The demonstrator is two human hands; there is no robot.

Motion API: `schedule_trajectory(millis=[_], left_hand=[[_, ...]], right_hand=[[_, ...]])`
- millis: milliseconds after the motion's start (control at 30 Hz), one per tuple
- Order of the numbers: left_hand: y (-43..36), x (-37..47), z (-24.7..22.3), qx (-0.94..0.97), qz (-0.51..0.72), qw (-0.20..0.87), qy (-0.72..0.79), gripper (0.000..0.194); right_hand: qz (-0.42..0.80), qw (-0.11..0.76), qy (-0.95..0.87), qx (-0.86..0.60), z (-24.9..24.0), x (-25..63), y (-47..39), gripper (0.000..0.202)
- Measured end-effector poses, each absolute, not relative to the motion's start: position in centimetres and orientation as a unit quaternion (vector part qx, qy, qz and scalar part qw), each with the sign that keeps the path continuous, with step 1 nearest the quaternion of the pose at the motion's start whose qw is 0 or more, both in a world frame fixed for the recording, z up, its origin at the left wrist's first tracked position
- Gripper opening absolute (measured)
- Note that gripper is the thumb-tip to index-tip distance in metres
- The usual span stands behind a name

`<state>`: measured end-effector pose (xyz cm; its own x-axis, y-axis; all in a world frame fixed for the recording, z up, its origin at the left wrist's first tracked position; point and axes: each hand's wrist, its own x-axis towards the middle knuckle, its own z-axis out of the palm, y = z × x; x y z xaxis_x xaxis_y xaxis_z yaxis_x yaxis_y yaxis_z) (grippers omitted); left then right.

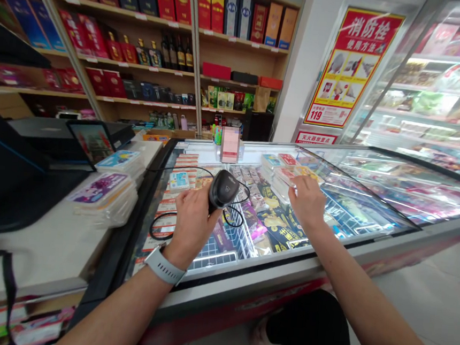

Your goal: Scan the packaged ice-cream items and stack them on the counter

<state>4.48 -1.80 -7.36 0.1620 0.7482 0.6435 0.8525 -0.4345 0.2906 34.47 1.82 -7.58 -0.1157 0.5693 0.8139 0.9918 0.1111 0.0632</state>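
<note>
My left hand (194,217), with a grey watch on its wrist, is wrapped round the handle of a black barcode scanner (223,189). The scanner's head points away over the glass freezer lid, and its cable (162,235) loops across the glass. On the right, the curled fingers of my right hand (308,202) close on the edge of a flat clear plastic pack (284,176) in a small group on the lid. Packs with blue (271,161) and red (288,159) labels lie just behind it. A single blue-labelled pack (179,181) lies left of the scanner.
Stacked packs with purple (99,189) and blue (118,159) labels stand on the white counter (51,256) at left, near a dark screen (90,141). A stand with a pink-and-white panel (229,145) is at the freezer's back. Wire baskets (243,243) and bagged goods show under the glass.
</note>
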Motion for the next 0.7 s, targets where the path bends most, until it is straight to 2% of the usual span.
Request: schedule_trajectory(millis=[200,367,500,700], left_hand=[[-1.7,4.5,-7.4,-0.759,-0.370,0.072,-0.531,0.050],[-1.8,4.5,-7.3,-0.757,-0.379,0.066,-0.528,0.050],[-2.0,4.5,-7.3,-0.756,-0.387,0.057,-0.525,0.050],[-2.2,4.6,-7.0,-0.750,-0.394,0.049,-0.529,0.047]], right_hand=[[-0.328,0.309,-0.673,-0.586,-8.2,34.1,1.4,0.023],[-0.304,0.366,-0.699,-0.533,-7.9,33.2,1.2,0.028],[-0.196,0.398,-0.771,-0.457,-8.2,30.9,2.1,0.030],[-0.028,0.314,-0.859,-0.403,-9.1,26.2,5.7,0.024]])
